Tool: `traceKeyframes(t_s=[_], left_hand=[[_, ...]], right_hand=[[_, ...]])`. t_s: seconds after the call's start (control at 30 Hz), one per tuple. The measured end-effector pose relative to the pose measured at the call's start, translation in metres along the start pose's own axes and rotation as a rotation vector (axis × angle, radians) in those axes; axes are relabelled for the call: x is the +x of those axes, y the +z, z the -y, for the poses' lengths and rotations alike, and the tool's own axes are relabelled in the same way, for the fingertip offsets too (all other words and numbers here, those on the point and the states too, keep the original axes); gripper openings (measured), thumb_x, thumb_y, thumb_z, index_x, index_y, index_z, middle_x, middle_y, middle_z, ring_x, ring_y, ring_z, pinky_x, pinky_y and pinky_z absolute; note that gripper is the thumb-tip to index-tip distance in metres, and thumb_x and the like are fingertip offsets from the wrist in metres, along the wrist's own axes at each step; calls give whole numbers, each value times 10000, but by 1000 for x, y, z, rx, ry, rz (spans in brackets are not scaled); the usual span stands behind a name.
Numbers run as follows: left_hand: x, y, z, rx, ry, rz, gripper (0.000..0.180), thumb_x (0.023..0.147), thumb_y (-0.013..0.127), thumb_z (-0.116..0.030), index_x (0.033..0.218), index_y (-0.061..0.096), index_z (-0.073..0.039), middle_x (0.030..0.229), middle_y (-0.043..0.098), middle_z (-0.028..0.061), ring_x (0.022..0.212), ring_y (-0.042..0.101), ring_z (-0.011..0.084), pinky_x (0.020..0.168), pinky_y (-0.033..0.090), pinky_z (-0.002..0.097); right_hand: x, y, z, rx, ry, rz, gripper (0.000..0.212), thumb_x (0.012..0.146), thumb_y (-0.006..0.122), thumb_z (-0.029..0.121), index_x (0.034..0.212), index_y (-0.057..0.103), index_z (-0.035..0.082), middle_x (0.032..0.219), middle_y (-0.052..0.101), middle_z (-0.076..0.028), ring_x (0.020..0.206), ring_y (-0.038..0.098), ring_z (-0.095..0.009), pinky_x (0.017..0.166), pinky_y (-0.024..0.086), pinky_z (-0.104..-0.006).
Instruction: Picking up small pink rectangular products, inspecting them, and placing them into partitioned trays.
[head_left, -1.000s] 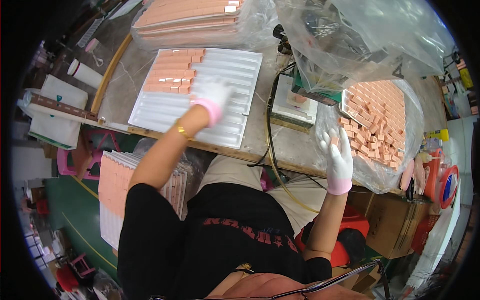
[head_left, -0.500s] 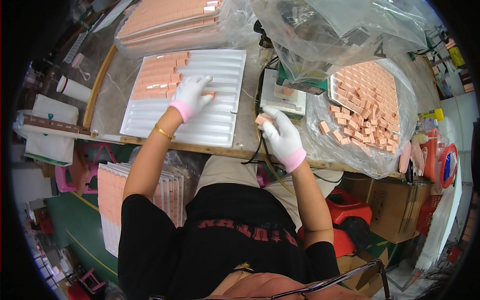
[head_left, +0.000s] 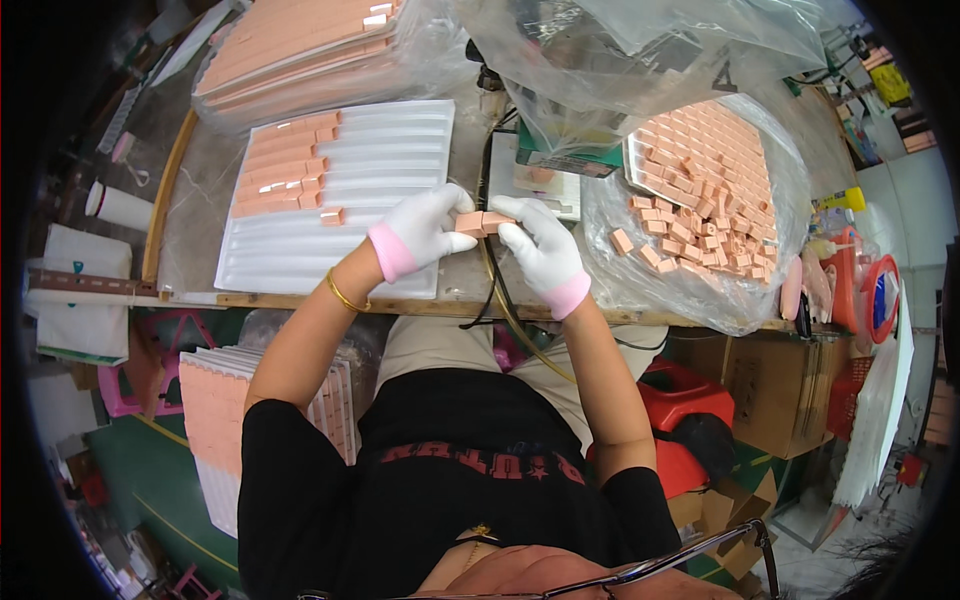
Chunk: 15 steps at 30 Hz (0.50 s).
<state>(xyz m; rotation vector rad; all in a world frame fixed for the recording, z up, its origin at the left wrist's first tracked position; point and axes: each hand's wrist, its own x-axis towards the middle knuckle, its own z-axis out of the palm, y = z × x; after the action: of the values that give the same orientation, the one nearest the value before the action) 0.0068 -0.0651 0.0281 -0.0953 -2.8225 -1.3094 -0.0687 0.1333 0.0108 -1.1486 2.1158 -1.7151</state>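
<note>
My left hand (head_left: 420, 232), in a white glove with a pink cuff, pinches a small peach block (head_left: 467, 223) near the tray's right edge. My right hand (head_left: 545, 248), gloved the same way, holds another peach block (head_left: 493, 222) end to end against it. The two pieces meet in front of me, above the table edge. To the left lies a white ridged tray (head_left: 385, 150). Rows of peach blocks (head_left: 285, 160) fill its upper left part, and a single block (head_left: 332, 216) sits apart below them.
Loose peach blocks (head_left: 690, 235) lie on clear plastic at the right, beside a neatly packed batch (head_left: 710, 140). Wrapped stacked trays (head_left: 290, 50) stand at the back left. A plastic-covered device (head_left: 565, 158) and cables (head_left: 487, 180) occupy the middle. Filled trays (head_left: 215, 400) stand below the table.
My left hand has come off the tray, moving right to meet my right hand. The lone block in the tray is now uncovered. The whole view has shifted slightly.
</note>
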Motion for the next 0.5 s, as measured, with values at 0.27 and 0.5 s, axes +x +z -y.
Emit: traceKeyframes(t_s=[0.27, 0.5], left_hand=[[13, 43, -6, -196, -90, -73, 339, 719, 759, -167, 952, 557, -30, 775, 609, 64, 688, 595, 149, 653, 493, 292], [6, 46, -21, -335, -71, -91, 547, 712, 727, -91, 1208, 503, -33, 1007, 584, 130, 896, 585, 183, 791, 502, 302]], right_hand=[[-6, -23, 3, -213, -108, 29, 409, 812, 653, 88, 1204, 549, 36, 953, 599, -135, 871, 593, -268, 787, 472, -343], [-9, -31, -19, -92, 74, -46, 425, 691, 785, 280, 1015, 659, 37, 1028, 558, -144, 1030, 524, -250, 806, 471, -309]])
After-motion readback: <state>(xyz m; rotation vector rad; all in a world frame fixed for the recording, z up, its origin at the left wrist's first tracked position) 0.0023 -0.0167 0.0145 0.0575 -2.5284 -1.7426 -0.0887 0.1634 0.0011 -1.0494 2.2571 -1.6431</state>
